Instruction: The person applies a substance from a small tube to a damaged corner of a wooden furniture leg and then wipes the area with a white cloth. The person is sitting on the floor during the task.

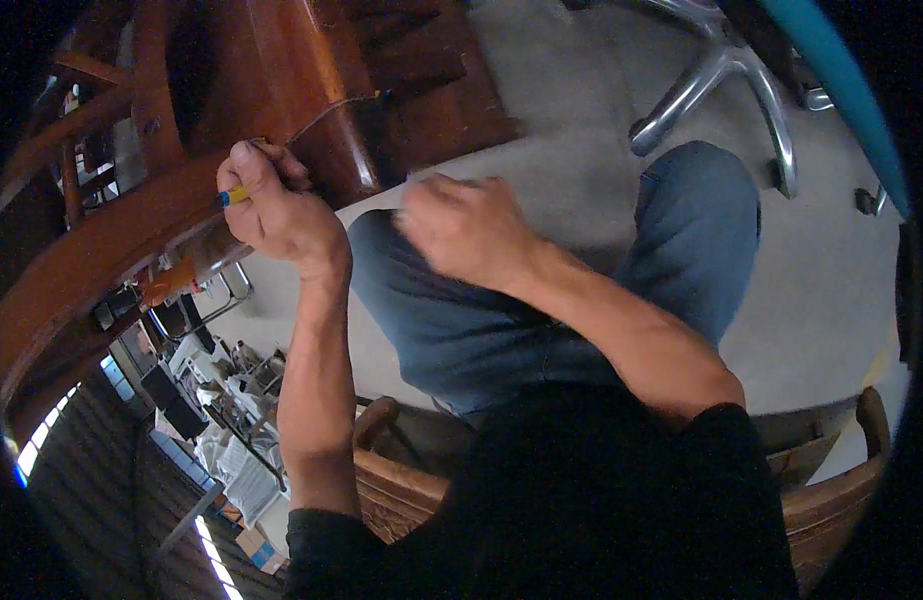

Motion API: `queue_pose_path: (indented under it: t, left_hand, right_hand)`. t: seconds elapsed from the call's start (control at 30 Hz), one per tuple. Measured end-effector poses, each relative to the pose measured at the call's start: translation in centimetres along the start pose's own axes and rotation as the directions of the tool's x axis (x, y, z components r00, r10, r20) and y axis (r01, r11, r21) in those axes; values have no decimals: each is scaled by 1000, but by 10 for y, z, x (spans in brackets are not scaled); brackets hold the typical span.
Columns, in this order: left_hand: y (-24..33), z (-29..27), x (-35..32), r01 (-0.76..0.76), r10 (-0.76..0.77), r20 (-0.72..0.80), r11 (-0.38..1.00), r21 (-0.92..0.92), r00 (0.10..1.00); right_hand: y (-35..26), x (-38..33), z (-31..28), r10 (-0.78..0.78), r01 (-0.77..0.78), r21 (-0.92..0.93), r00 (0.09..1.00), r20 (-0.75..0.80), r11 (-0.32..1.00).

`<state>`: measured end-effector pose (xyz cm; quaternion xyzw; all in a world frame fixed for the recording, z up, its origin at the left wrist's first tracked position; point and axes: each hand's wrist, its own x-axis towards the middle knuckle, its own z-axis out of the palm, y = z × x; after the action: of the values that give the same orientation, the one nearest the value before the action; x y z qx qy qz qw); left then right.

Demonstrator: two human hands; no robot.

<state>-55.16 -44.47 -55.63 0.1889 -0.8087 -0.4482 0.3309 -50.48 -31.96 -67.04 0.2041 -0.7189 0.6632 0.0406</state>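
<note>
My left hand [281, 215] is closed in a fist beside the edge of a varnished reddish-brown wooden furniture piece [266, 50]. Out of the fist pokes the end of a slim yellow and blue tool [237, 195]; its kind is hidden by my fingers. A thin dark cord or wire [326, 115] runs from near these fingers across the wood to a rounded, shiny rail [356, 150]. To the right, above my knee, my right hand [466, 225] is curled with its fingers blurred by motion. Whatever it may hold does not show.
My jeans-clad legs [481, 340] are below my hands, and a carved wooden chair [401, 480] is around me. At the upper right stand a chrome wheeled chair base [721, 70] and a teal curved surface [841, 80]. Cluttered white shelving or tables [231, 400] lie beyond my left arm.
</note>
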Motion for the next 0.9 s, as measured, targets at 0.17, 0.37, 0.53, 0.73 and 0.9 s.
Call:
queue_pose_path:
  t: [0.17, 0.37, 0.53, 0.73, 0.9]
  left_hand:
    - [-1, -7, -2, -43, 43, 11, 999, 17, 999]
    - [-4, -5, -1, -30, 31, 10, 995, -93, 999]
    - [-6, -9, 2, -39, 38, -18, 997, -67, 999]
    - [-3, -7, 0, -38, 40, 19, 994, -106, 999]
    - [-3, -3, 0, -25, 27, 21, 997, -75, 999]
  right_hand:
    - [1, 16, -24, 378, -382, 27, 899, -220, 924]
    - [-23, 88, 6, 186, -154, 141, 951, -249, 978]
    - [-41, 36, 2, 275, -244, 234, 955, -110, 941]
    - [-22, 93, 13, 236, -236, 32, 936, -261, 971]
    - [0, 126, 15, 120, -145, -49, 929, -350, 988]
